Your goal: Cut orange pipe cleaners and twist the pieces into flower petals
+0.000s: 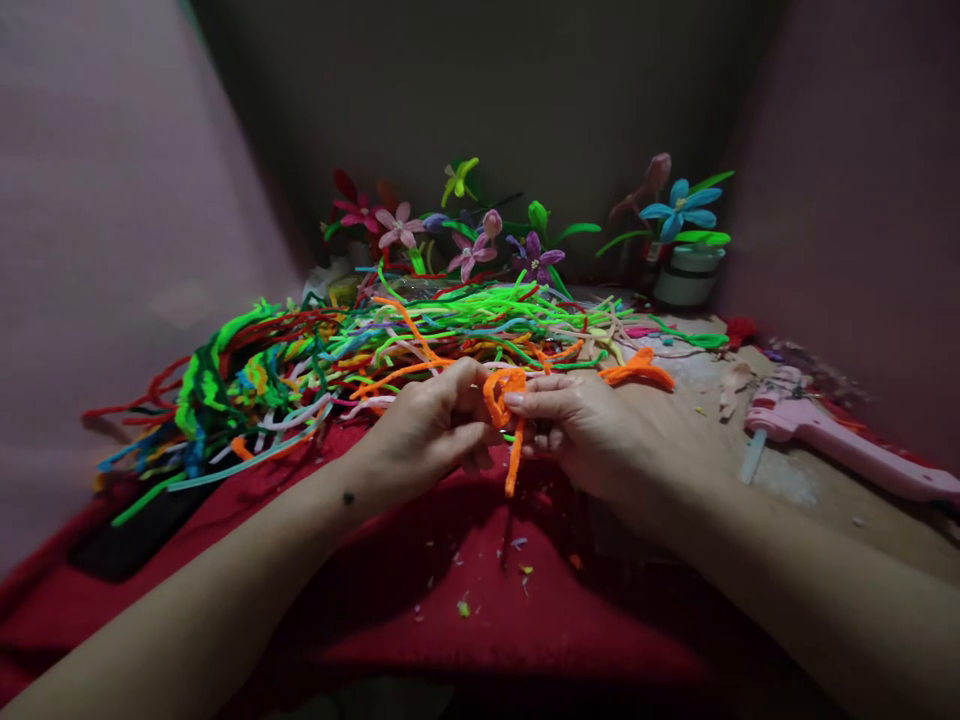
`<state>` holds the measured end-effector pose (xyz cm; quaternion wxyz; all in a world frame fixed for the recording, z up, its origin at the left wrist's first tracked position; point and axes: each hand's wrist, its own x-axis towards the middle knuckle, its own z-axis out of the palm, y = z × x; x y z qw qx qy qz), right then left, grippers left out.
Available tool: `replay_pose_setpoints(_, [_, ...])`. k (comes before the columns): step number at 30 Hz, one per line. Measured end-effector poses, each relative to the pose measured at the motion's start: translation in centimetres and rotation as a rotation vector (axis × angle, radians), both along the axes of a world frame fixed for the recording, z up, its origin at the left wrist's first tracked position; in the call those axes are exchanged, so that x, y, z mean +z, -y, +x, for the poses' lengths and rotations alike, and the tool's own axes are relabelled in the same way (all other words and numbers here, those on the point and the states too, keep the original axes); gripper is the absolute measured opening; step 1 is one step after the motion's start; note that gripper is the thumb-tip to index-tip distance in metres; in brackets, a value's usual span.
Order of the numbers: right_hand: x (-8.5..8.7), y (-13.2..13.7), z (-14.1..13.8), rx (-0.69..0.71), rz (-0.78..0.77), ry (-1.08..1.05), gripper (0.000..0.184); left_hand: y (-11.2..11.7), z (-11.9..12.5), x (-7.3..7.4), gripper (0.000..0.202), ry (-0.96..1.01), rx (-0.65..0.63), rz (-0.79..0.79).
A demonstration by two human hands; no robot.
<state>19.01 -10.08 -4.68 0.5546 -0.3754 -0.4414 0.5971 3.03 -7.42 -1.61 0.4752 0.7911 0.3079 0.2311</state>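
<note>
Both my hands meet over a red cloth (pixel 465 580) and pinch one orange pipe cleaner (pixel 504 392). It is bent into a loop at the top, and its tail (pixel 513 465) hangs down between my hands. My left hand (pixel 431 425) has its fingers closed on the loop's left side. My right hand (pixel 581 420) grips the right side with thumb and fingers pressed together. Just beyond my hands lies a big heap of pipe cleaners (pixel 360 345) in green, orange, red, blue and white.
Finished pipe-cleaner flowers (pixel 469 245) stand at the back, and a blue one (pixel 681 208) rises from a white jar (pixel 686 275). A pink glue gun (pixel 832 440) lies on the wooden surface at right. A second orange loop (pixel 637 370) lies near my right hand. Small scraps dot the cloth.
</note>
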Motion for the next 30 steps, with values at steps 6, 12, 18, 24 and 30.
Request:
replay_pose_setpoints(6, [0.8,0.3,0.2,0.025,-0.123,-0.109,0.005,0.3,0.4,0.4,0.045,0.012,-0.126,-0.36])
replay_pose_setpoints(12, [1.1,0.3,0.2,-0.039,-0.12,-0.097,0.011,-0.7,-0.6,1.1,0.026,-0.127,-0.151,-0.45])
replay_pose_setpoints(18, [0.3,0.0,0.1,-0.063,-0.073,-0.105,0.008,-0.6,-0.2,0.0,0.02,0.143,-0.112,-0.596])
replay_pose_setpoints(24, [0.7,0.5,0.2,-0.088,-0.055,0.014,0.013,0.6,0.6,0.2,0.022,0.072,0.103,-0.277])
replay_pose_setpoints(30, [1.1,0.4,-0.1,-0.158,-0.029,-0.026,0.017,-0.2,0.2,0.0,0.019,0.214,-0.006,-0.59])
